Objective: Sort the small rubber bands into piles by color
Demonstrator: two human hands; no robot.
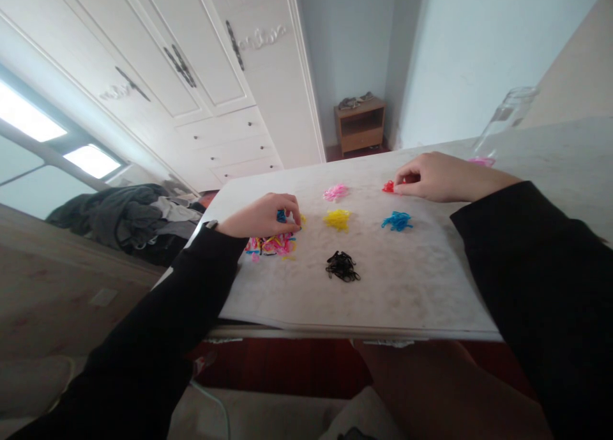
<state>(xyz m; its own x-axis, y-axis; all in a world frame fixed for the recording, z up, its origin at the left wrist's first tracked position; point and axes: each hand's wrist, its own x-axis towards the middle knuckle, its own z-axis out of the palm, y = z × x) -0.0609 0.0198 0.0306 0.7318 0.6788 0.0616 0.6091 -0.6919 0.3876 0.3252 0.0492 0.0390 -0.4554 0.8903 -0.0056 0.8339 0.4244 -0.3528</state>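
Far to the left of a yellow pile (338, 220) of small looped bands, which lies on a pale table (287, 293), daylight comes through a window (29, 111), with a heap of dark and grey cloth (124, 226) below it. Beyond the yellow pile, to its upper left, stands a white wardrobe (211, 44) with dark handles. Just left of the yellow pile, the person's left hand (265, 215), in a black sleeve, curls over a mixed pile (271, 245) of pink, yellow, blue and black bands; its thumb and fingers come close together, but whether they grip a band cannot be told. A pink pile (335, 192) lies just behind the yellow pile, and a black pile (342, 266) in front of it, nearer the person. Well behind, slightly right, is a small wooden cabinet (360, 124). To the right of the yellow pile sits a blue pile (397, 221), with a red pile (387, 186) behind that. The right hand (438, 177), well apart from the left, has its thumb and fingertips bent down at the red pile; whether they pinch one cannot be told. Farthest right of the yellow pile stands a clear glass bottle (505, 121).
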